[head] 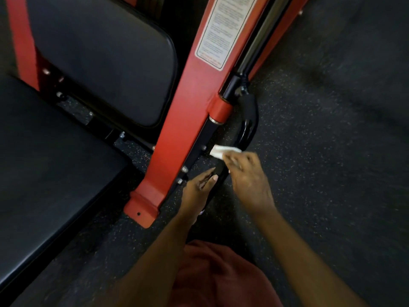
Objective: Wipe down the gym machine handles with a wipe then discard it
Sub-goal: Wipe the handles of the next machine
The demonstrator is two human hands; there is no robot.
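Observation:
A black curved handle [249, 125] juts from the red machine arm [190, 103] near the middle of the head view. A crumpled white wipe [221, 151] lies against the handle's lower stretch. My right hand [247, 176] pinches the wipe with its fingertips and presses it onto the black bar. My left hand [199, 187] grips the lower end of the same handle, thumb on top, fingers curled round it. The part of the handle under both hands is hidden.
A black back pad [99, 60] and black seat pad [51, 156] fill the left. The red arm carries a white instruction label [223, 29] and ends in a red foot [143, 207]. Dark speckled rubber floor [321, 140] spreads to the right.

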